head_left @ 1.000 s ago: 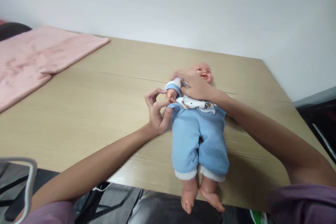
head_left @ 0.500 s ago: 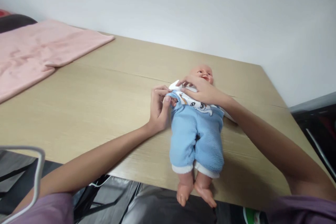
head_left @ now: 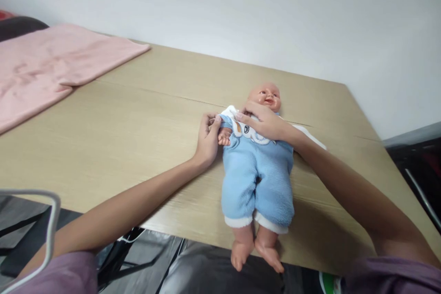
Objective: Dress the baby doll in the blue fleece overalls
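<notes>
A baby doll (head_left: 264, 96) lies on its back, feet over the table's near edge. It wears a fluffy blue romper (head_left: 257, 179) with white cuffs and a cartoon face on the chest. My left hand (head_left: 207, 140) pinches the blue sleeve edge (head_left: 225, 121) near the doll's small hand (head_left: 224, 136), which sticks out of it. Across the doll's upper chest lies my right hand (head_left: 260, 119), its fingers over the white shoulder cloth; whether they grip it, I cannot tell. White cloth (head_left: 310, 135) shows beyond my right wrist.
The wooden table (head_left: 138, 147) runs up to a pale wall. A pink blanket (head_left: 65, 62) is spread at the far left, with a dark object behind it. A white cable (head_left: 51, 225) curves at the lower left. Dark furniture (head_left: 416, 165) stands at the right.
The doll's small hand now shows more fully below the sleeve edge, pointing down. My left fingers have shifted slightly upward along the sleeve. My right hand has moved a little lower, uncovering the doll's chin.
</notes>
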The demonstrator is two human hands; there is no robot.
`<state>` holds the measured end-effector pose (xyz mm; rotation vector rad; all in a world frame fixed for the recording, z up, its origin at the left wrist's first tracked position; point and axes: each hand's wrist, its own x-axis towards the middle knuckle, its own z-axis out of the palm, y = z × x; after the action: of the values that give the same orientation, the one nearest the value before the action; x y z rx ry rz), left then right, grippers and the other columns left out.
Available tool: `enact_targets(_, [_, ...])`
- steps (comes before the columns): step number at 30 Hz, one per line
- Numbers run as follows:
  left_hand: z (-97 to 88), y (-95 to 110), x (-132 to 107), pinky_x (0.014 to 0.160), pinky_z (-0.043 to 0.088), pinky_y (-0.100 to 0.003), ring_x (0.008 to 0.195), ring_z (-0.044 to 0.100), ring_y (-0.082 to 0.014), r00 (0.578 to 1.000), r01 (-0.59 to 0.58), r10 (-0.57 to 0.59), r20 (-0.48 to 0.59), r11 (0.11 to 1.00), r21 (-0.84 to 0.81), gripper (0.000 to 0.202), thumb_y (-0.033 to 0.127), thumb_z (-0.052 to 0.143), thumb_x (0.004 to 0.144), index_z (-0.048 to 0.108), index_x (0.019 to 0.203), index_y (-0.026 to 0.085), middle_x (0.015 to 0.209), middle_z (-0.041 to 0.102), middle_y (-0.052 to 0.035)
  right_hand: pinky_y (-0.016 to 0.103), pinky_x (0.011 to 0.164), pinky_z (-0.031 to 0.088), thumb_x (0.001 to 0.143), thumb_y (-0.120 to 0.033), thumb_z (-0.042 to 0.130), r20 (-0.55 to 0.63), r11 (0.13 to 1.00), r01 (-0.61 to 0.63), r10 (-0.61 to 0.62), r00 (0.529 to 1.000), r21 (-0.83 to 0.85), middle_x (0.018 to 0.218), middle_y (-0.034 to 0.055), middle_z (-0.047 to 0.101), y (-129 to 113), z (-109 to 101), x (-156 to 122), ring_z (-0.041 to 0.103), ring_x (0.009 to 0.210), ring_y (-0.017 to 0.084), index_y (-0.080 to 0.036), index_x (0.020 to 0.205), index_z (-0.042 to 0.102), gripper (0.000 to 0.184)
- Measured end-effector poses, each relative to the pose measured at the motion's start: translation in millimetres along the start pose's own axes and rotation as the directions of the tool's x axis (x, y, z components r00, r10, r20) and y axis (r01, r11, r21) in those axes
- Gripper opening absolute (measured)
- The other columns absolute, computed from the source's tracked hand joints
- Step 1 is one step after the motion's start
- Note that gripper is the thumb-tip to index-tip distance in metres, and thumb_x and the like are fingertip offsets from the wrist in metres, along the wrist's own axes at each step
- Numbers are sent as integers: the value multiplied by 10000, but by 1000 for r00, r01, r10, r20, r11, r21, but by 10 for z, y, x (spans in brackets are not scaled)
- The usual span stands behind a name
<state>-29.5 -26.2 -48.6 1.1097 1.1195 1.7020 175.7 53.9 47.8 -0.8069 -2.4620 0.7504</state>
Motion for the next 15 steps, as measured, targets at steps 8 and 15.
enact_targets(8, [-71,-66,210,676,464,-270,755,582,-153,987,142,-133,86,984,-107,491,698,853,997,622,1121,283,872,649,27,384,850,484,1032,-690,764,130,988,-138,128,983,73,962,37,734,17,-47,14,658,915,260,-248,984,712,447])
enact_targets(15, [-89,-66,311,871,563,-272,956,692,-171,977,164,-146,155,980,-111,411,594,882,999,678,1060,242,1030,754,-19,354,813,478,982,-663,800,-45,955,-173,189,981,240,941,1,624,118,8,-24,592,900,229,-264,1011,622,438])
